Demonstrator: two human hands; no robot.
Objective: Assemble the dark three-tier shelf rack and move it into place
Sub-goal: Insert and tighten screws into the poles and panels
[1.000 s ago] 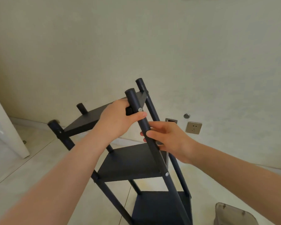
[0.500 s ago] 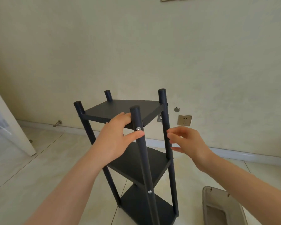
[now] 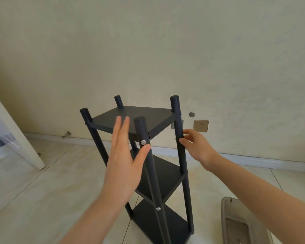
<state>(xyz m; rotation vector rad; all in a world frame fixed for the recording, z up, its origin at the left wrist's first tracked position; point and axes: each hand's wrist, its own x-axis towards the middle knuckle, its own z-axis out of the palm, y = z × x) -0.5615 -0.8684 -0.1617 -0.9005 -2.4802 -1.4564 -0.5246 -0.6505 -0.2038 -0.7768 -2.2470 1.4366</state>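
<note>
The dark three-tier shelf rack (image 3: 163, 118) stands upright on the tiled floor in front of the wall, its round posts rising above the top shelf. My left hand (image 3: 124, 161) is held flat with straight fingers just in front of the near post; the thumb tip lies against that post below a silver screw. My right hand (image 3: 195, 145) is at the right post, fingertips touching it with fingers loosely bent, not wrapped round it. The lower shelves are partly hidden behind my left hand.
A cream wall stands close behind the rack, with a wall socket (image 3: 200, 126) and a round fitting (image 3: 191, 114). A white door (image 3: 12, 138) leans in at the left, a door stopper (image 3: 66, 134) at the skirting. A grey plastic bin (image 3: 243, 224) sits on the floor at the lower right.
The rack went from tilted to standing upright. My left hand let go of the top shelf edge and opened flat. My right hand released the near post and moved to the right post.
</note>
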